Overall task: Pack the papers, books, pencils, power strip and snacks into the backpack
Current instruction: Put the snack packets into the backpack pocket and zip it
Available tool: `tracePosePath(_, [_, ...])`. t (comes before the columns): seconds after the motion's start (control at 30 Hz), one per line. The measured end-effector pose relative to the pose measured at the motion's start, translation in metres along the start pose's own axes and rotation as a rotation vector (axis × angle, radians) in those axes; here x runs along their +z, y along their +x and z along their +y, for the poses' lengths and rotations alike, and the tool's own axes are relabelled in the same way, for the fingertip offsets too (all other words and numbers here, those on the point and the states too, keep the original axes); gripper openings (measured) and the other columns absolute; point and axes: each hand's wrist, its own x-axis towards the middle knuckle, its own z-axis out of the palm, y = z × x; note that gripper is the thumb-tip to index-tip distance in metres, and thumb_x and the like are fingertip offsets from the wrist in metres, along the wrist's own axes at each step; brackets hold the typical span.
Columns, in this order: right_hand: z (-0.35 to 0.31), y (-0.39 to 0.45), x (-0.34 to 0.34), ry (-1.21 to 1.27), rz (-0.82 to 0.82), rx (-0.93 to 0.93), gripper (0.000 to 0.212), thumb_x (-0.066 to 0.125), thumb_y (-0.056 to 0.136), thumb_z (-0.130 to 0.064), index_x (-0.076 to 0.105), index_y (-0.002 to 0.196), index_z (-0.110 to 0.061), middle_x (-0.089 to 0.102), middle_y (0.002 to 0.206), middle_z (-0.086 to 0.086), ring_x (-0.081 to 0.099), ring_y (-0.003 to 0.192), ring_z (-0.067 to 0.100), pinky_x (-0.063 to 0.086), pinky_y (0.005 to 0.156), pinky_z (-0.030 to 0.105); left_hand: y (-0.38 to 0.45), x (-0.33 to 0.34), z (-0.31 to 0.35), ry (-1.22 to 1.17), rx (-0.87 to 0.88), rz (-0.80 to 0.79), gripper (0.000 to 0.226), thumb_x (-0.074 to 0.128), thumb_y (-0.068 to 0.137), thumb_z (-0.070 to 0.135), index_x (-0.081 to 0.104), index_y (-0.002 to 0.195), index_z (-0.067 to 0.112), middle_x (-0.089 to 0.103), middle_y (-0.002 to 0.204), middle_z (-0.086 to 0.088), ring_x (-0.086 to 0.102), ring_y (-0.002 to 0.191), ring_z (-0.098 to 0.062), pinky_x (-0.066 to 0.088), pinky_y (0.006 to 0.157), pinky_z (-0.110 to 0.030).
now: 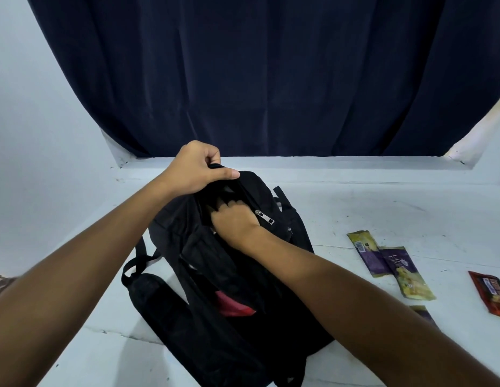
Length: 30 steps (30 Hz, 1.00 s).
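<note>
Up top, left hand (197,170) clenched round black backpack (223,275) rim; right hand (234,220) fingers buried inside, grip unclear. Beside it: three purple-yellow snack packets (394,265), one red packet (493,296).

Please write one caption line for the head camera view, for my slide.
Left hand grips the black backpack top while right hand reaches inside; snack packets lie beside it.
</note>
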Motion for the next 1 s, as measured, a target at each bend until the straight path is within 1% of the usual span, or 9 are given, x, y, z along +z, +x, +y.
tracePosePath(0.2, [0.008,-0.014,-0.009,0.132,-0.181,-0.016,0.069,0.059,0.087,-0.022,0.026,0.147,-0.013,0.03,0.148,0.018,0.027,0.138,0.037,0.018,0.117,0.047,0.001,0.003,-0.001,0.006,-0.024,-0.012,0.055,0.085,0.071,0.035,0.037,0.055,0.013,0.034,0.051,0.005,0.031,0.045,-0.006,0.027,0.047,-0.015])
tracePosePath(0.27, [0.004,-0.023,-0.013,0.125,-0.129,0.0,0.061,0.055,0.091,-0.022,0.03,0.145,-0.01,0.029,0.149,0.02,0.025,0.139,0.04,0.021,0.116,0.048,0.001,0.003,-0.001,0.012,-0.029,-0.017,0.055,0.085,0.071,0.037,0.038,0.055,0.013,0.035,0.051,0.005,0.031,0.045,-0.006,0.027,0.047,-0.015])
tracePosePath(0.37, [0.003,-0.031,-0.002,0.105,-0.029,-0.024,0.044,0.042,0.096,-0.018,0.039,0.138,-0.005,0.043,0.141,0.019,0.039,0.131,0.037,0.03,0.109,0.046,-0.001,0.003,-0.001,0.002,-0.035,-0.021,0.055,0.085,0.07,0.036,0.038,0.054,0.013,0.036,0.051,0.006,0.032,0.045,-0.006,0.027,0.047,-0.015])
tracePosePath(0.63, [0.014,-0.039,0.013,0.234,-0.17,-0.065,0.054,0.046,0.091,-0.015,0.033,0.143,-0.01,0.031,0.148,0.018,0.026,0.139,0.035,0.022,0.115,0.039,-0.015,0.01,0.0,0.027,-0.064,-0.032,0.054,0.086,0.069,0.036,0.04,0.057,0.009,0.037,0.054,0.0,0.03,0.048,-0.008,0.027,0.048,-0.018])
tracePosePath(0.77, [0.041,-0.066,-0.015,0.889,-0.064,-0.124,0.038,0.051,0.088,-0.004,0.065,0.121,-0.018,0.066,0.123,0.006,0.06,0.114,0.02,0.044,0.098,0.027,-0.021,0.014,0.0,0.043,-0.087,-0.021,0.054,0.085,0.071,0.035,0.04,0.056,0.01,0.037,0.054,0.0,0.031,0.047,-0.008,0.028,0.05,-0.022])
tracePosePath(0.83, [0.064,-0.083,-0.021,1.291,0.094,0.028,0.032,0.051,0.085,0.003,0.07,0.105,-0.015,0.073,0.097,0.012,0.071,0.081,0.023,0.056,0.072,0.027,-0.026,0.018,0.0,0.03,-0.1,-0.01,0.053,0.084,0.072,0.034,0.041,0.056,0.009,0.036,0.052,0.002,0.031,0.044,-0.007,0.027,0.049,-0.023])
tracePosePath(0.87, [0.078,-0.09,-0.016,1.348,0.219,0.137,0.03,0.05,0.084,0.005,0.069,0.099,-0.015,0.073,0.088,0.014,0.069,0.068,0.023,0.054,0.062,0.025,-0.028,0.019,-0.001,0.028,-0.113,-0.002,0.052,0.084,0.072,0.035,0.041,0.056,0.008,0.035,0.051,0.003,0.031,0.043,-0.006,0.027,0.048,-0.022])
tracePosePath(0.93, [0.118,-0.1,0.009,1.064,0.379,0.391,0.027,0.05,0.085,-0.003,0.068,0.102,-0.014,0.071,0.092,0.014,0.068,0.076,0.025,0.055,0.068,0.032,-0.032,0.024,0.001,0.031,-0.141,0.011,0.052,0.083,0.073,0.036,0.041,0.055,0.009,0.035,0.048,0.006,0.033,0.04,-0.006,0.027,0.046,-0.018])
tracePosePath(1.0, [0.158,-0.113,0.049,0.592,0.111,0.63,0.037,0.048,0.09,-0.014,0.058,0.125,-0.016,0.063,0.121,0.015,0.059,0.109,0.034,0.05,0.09,0.041,-0.036,0.027,0.003,0.019,-0.16,0.024,0.053,0.082,0.073,0.035,0.039,0.054,0.011,0.034,0.043,0.011,0.033,0.039,-0.006,0.026,0.044,-0.015])
